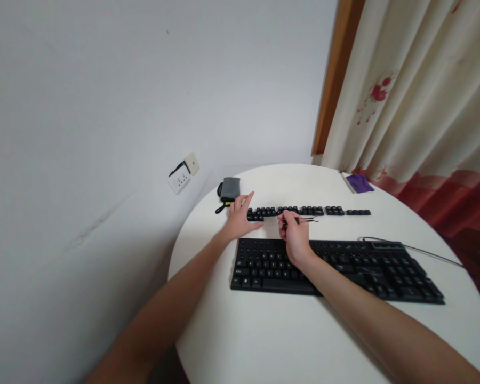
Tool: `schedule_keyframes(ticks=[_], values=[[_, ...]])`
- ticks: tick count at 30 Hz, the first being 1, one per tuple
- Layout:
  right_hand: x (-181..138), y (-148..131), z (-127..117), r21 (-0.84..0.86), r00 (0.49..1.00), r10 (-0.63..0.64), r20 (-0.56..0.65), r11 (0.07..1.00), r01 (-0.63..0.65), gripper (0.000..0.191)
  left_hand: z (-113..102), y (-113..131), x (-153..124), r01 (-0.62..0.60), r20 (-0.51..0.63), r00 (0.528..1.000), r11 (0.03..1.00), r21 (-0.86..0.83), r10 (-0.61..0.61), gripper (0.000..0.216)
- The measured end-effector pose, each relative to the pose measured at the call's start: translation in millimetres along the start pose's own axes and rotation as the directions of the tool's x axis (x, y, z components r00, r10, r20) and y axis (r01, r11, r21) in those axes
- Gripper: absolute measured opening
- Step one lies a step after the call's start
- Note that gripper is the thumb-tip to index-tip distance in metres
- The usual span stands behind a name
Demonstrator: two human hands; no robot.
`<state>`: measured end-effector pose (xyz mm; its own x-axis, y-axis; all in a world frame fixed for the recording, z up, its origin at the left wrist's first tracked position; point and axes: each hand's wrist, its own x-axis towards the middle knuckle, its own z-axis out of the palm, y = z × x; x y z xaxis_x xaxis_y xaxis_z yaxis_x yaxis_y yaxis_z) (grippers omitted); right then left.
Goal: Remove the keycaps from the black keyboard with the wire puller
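A black keyboard (344, 269) lies on the round white table (288, 336). Behind it runs a row of loose black keycaps (308, 211). My left hand (240, 216) rests at the left end of that row, fingers partly spread, thumb beside a short group of keycaps (255, 217). My right hand (294, 237) hovers above the keyboard's top edge. It pinches a thin dark tool (306, 219), maybe tweezers, whose tip points right just below the keycap row.
A grey pouch (229, 189) with a black and yellow strap lies at the table's far left edge. A purple cloth (359, 183) sits at the far right by the curtain. The keyboard cable (420, 248) trails right. A wall socket (180, 180) is on the left.
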<state>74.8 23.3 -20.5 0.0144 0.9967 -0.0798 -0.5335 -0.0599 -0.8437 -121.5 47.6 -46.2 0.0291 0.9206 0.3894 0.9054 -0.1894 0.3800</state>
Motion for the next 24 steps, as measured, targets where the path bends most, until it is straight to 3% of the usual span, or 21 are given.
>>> schedule_keyframes(ticks=[9,16,18,22,24], values=[[0.2,-1.4,0.7,0.001,1.000,0.009,-0.006,1.000,-0.009,0.026,2.0,3.9,2.2,0.072,-0.018,0.997,0.997,0.012,-0.072,0.112],[-0.3,-1.3,-0.5,-0.015,1.000,0.006,0.005,1.000,-0.005,0.026,-2.4,-7.4,2.1,0.015,0.014,1.000,0.998,-0.066,-0.014,0.117],[-0.4,-1.7,0.1,-0.021,1.000,0.007,0.009,1.000,-0.007,0.027,-8.4,-6.6,2.9,-0.051,-0.030,0.998,0.990,-0.128,0.048,0.102],[-2.0,-2.6,1.9,-0.073,1.000,-0.016,0.013,0.997,0.017,0.032,-20.3,7.6,4.1,-0.146,-0.174,0.980,0.948,-0.282,0.099,0.048],[-5.8,-3.0,2.2,-0.170,0.996,-0.069,0.054,0.982,0.077,0.037,-23.0,17.2,2.9,-0.152,-0.139,0.984,0.919,-0.364,0.107,0.031]])
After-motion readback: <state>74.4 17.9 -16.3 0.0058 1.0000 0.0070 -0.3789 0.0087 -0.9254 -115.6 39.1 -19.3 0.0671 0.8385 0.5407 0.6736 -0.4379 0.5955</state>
